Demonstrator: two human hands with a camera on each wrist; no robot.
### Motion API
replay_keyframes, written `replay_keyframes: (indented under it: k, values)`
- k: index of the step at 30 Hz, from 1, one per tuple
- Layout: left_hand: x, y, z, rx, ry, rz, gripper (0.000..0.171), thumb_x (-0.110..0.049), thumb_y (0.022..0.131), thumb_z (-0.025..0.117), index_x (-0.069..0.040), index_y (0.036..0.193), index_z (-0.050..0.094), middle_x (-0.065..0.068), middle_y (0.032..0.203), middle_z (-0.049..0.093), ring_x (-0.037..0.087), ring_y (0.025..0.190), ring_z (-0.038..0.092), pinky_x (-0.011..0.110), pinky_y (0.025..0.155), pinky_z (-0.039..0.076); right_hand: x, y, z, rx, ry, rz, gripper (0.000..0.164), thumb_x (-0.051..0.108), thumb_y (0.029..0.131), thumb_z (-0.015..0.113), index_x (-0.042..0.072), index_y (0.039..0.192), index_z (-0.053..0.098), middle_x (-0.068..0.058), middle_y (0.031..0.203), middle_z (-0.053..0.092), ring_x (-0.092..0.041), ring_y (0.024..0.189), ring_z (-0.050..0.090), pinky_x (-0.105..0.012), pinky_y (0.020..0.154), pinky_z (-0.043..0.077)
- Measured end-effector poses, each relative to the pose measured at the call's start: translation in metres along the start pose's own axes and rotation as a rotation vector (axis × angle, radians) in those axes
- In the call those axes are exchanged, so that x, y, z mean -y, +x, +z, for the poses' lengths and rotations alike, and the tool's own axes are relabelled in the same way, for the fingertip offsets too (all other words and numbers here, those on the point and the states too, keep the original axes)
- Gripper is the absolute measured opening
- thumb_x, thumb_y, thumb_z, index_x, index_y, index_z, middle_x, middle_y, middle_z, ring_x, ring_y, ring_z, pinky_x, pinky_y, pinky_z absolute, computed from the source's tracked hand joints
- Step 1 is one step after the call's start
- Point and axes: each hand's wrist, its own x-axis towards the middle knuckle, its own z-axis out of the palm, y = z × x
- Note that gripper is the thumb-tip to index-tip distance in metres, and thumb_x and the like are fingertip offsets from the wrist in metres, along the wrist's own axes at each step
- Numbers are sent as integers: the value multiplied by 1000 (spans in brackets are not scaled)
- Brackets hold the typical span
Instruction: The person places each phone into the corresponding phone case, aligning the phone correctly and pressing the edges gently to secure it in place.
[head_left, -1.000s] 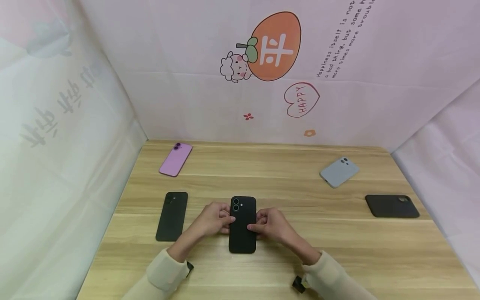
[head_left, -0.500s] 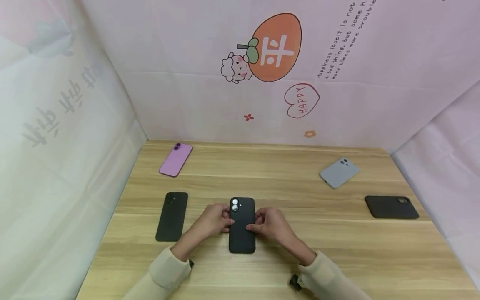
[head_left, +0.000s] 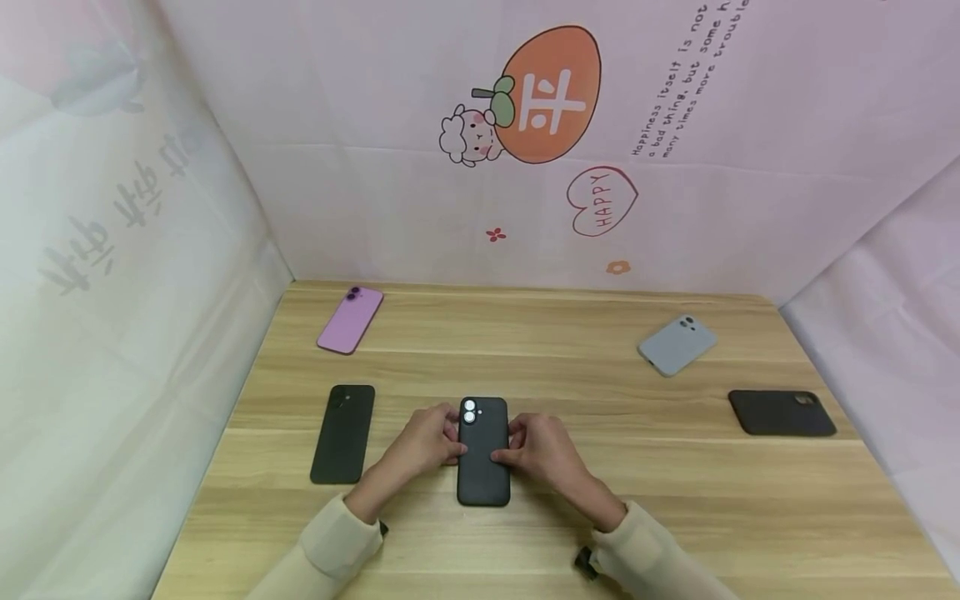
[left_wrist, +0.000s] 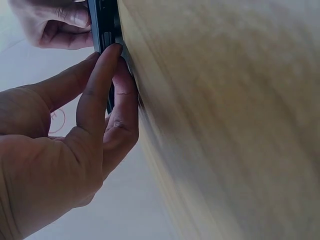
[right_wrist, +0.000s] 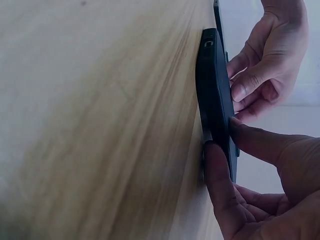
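A black phone in a dark case [head_left: 483, 475], camera side up with two bright lenses, sits at the front middle between my hands. My left hand [head_left: 430, 439] pinches its left edge, thumb on the back. On the opposite edge, my right hand [head_left: 546, 448] grips it, thumb on the back and fingers around the side. In the left wrist view, side buttons show on the phone [left_wrist: 105, 27] beside the fingers. The charging port end of the phone [right_wrist: 212, 75] faces the right wrist view, with the body close above the wood. The screen side is hidden.
On the wooden table [head_left: 480, 342] lie a black phone [head_left: 343, 433] at left, a pink phone [head_left: 350, 320] at back left, a grey-blue phone or case [head_left: 677, 345] at back right and a black phone case [head_left: 782, 412] at right. Printed cloth walls surround the back and sides.
The phone's top end has shifted slightly toward me and its back now catches more light, with the lenses shining. Both hands keep their hold; the left thumb has slid slightly down the edge.
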Motion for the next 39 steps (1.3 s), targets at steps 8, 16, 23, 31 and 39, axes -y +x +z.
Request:
replay_keyframes:
  k: [8, 16, 23, 31, 39]
  values:
    - [-1, 0, 1, -17, 21, -2, 40, 9, 85, 83, 10, 120, 63, 6, 82, 64, 12, 69, 64, 24, 60, 58, 1, 0, 1, -21, -47, -18, 33, 13, 73, 98, -2, 93, 76, 5, 63, 67, -3, 56, 58, -20, 51, 48]
    - [2, -1, 2, -42, 84, 18, 43, 7, 84, 84, 11, 123, 64, 3, 78, 62, 11, 66, 61, 22, 58, 52, 4, -2, 1, -25, -74, -31, 32, 11, 74, 98, -3, 93, 76, 5, 63, 66, -3, 55, 57, -20, 50, 47]
    - [1, -4, 0, -59, 132, 23, 42, -8, 95, 80, 10, 129, 64, 0, 76, 63, 10, 62, 55, 22, 54, 41, 5, -3, -1, -5, -90, -8, 35, 20, 81, 94, -4, 101, 77, 6, 62, 66, -3, 53, 57, -20, 48, 46]
    - [-2, -12, -8, -173, 251, 33, 44, -20, 97, 79, 4, 132, 66, 7, 99, 69, 17, 82, 63, 38, 74, 55, -8, -1, -19, -14, -59, 92, 42, 37, 99, 77, -1, 115, 76, 6, 73, 71, -7, 59, 60, -25, 53, 49]
    - [1, -32, -36, -347, 260, -82, 67, -31, 100, 76, -3, 154, 49, 13, 133, 67, 34, 117, 67, 68, 92, 54, -41, 6, -68, -116, -106, 130, 66, 52, 104, 65, -8, 130, 66, -19, 103, 77, -26, 87, 73, -42, 74, 63]
